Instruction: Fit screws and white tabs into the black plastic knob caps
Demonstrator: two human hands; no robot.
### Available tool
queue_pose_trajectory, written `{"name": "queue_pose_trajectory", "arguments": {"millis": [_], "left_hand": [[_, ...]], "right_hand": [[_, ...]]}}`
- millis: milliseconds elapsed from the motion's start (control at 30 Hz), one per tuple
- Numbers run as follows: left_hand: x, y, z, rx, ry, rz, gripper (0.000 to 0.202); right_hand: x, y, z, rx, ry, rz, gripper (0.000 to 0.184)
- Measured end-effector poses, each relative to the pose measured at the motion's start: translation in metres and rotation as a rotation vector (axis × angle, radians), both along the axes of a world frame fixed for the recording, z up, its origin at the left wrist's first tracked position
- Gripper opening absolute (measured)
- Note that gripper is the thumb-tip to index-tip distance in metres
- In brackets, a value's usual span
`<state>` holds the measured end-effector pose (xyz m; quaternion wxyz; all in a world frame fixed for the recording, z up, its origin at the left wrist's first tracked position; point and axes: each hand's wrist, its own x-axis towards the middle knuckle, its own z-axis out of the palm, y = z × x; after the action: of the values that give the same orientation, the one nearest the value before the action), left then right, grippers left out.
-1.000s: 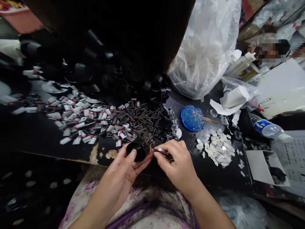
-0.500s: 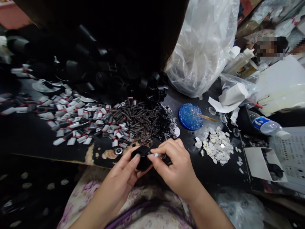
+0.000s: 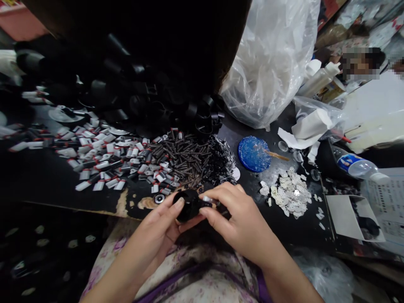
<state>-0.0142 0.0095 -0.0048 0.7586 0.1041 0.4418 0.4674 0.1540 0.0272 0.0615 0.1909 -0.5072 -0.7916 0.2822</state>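
A round, hollow black plastic housing is held by my left hand, with the thumb over its rim and fingers beneath. My right hand pinches a small white-and-black piece against the housing's right side; its far end is hidden by my fingers. Just beyond my hands lie a heap of dark springs and a heap of thin black slivers. White-and-black small cylinders with red bands spread out to the left. A small ring-shaped part rests beside my left fingers.
A blue lid of clear grease with a wooden stick lies right of the heaps. Near it are flat white plates, a plastic bottle and a white box. A large clear bag stands behind, beside black housings.
The housing has tilted in my left hand, showing more of its hollow inside. My right fingers have shifted slightly, still at its right side. The view has moved a little.
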Motion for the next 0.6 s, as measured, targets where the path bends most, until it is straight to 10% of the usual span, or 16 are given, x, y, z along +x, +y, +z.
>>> {"name": "queue_pose_trajectory", "arguments": {"millis": [167, 600], "left_hand": [[-0.010, 0.003, -0.001, 0.049, 0.087, 0.034, 0.019], [-0.023, 0.004, -0.011, 0.188, 0.311, -0.255, 0.028]], "right_hand": [[0.003, -0.002, 0.006, -0.250, 0.006, 0.022, 0.031], [0.009, -0.002, 0.014, -0.327, -0.045, 0.077, 0.014]]}}
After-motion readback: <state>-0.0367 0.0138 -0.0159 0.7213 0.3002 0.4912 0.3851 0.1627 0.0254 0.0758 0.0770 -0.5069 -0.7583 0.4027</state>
